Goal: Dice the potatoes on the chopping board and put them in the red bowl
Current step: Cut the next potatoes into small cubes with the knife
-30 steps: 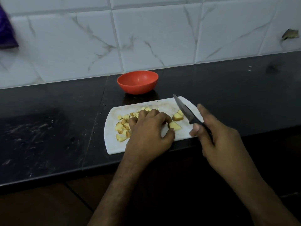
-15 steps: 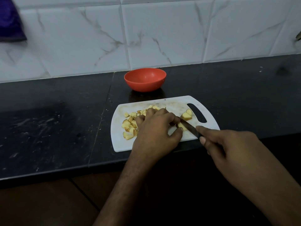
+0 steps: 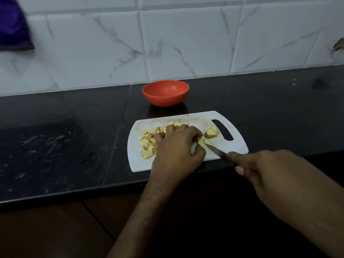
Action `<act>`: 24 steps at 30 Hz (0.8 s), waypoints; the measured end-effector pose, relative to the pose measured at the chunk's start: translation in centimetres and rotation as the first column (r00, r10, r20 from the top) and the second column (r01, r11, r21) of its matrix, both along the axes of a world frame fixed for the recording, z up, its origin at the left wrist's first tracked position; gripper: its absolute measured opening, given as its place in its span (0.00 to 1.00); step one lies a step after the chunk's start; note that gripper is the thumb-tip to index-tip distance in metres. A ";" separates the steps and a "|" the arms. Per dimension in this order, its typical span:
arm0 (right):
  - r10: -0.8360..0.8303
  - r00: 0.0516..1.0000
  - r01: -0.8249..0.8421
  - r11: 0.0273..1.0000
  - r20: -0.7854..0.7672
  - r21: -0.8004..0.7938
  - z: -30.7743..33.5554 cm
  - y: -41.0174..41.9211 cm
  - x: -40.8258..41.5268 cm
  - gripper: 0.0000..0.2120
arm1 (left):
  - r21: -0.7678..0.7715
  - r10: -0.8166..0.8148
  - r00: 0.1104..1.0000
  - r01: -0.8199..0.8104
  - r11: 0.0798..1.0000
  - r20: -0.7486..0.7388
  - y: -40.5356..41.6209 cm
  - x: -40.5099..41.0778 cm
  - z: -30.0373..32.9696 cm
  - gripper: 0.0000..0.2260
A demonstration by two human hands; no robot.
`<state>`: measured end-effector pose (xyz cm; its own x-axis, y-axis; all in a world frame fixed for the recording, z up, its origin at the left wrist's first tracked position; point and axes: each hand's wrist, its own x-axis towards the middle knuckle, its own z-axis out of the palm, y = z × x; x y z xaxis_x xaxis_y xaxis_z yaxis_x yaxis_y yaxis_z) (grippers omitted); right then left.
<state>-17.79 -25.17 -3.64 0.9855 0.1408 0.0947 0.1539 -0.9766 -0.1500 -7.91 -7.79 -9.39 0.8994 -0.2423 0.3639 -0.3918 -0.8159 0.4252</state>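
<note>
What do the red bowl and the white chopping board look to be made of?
Red bowl: probably plastic, smooth with a soft sheen and even colour. Chopping board: likely plastic too, matt white, stained, with a moulded handle slot.

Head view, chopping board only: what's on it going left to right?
Pile of diced potato → left hand → potato piece under the knife tip → uncut potato chunks → handle slot of the chopping board. The knife runs diagonally off to the right hand.
</note>
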 end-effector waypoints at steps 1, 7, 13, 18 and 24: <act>-0.010 1.000 0.009 1.000 0.010 0.015 -0.2 -0.2 -0.3 0.18 | -0.003 0.003 1.000 -0.003 1.000 0.001 0.0 0.0 0.0 0.13; -0.063 0.996 0.051 0.986 0.070 0.161 -0.8 -1.0 -1.7 0.15 | -0.047 -0.017 1.000 0.017 0.999 0.003 0.1 -0.3 0.0 0.14; -0.146 0.982 0.117 0.969 0.121 0.218 -1.4 -1.5 -0.9 0.16 | -0.029 0.021 1.000 -0.021 0.999 0.000 -0.1 -0.5 0.1 0.15; -0.121 0.989 0.101 0.972 0.083 0.211 -1.4 -1.3 -1.0 0.16 | -0.069 0.076 0.997 -0.075 0.995 0.011 -0.2 -0.5 0.1 0.13; -0.079 0.993 0.061 0.977 0.082 0.202 -1.9 0.2 -0.9 0.17 | -0.101 0.103 0.994 -0.099 0.990 0.035 -0.1 -0.8 0.0 0.12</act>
<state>-18.66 -24.97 -5.55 0.9785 0.0412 0.2021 0.1078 -0.9375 -0.3310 -8.67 -7.92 -9.43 0.9018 -0.1119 0.4173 -0.3276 -0.8068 0.4916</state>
